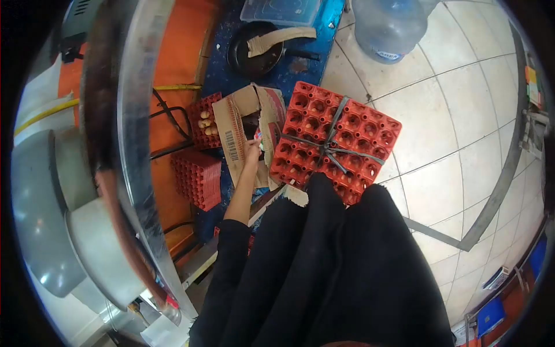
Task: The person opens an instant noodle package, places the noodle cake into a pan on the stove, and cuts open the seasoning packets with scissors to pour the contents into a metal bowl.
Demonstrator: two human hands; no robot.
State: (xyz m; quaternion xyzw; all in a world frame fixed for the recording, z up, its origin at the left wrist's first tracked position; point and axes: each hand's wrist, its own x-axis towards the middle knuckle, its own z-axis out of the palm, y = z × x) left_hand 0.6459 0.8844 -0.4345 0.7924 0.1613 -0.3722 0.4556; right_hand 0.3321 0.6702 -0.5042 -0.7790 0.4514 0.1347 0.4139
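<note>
Red tray (299, 99) by the knees: strap (341, 113) already crossed over it. Cardboard box (227, 136) open, remaining contents unclear. Left hand (253, 149) at its mouth; can't tell grip opening or hold. Right hand out of view.

The egg tray (374, 132) is red, crossed by a grey strap (335, 126); the cardboard box (232, 172) is brown with a dark barcode (232, 146). Eggs (205, 124) are tan, the pan (240, 53) black, the table (213, 72) blue, the floor tiles (419, 124) cream with dark lines.
</note>
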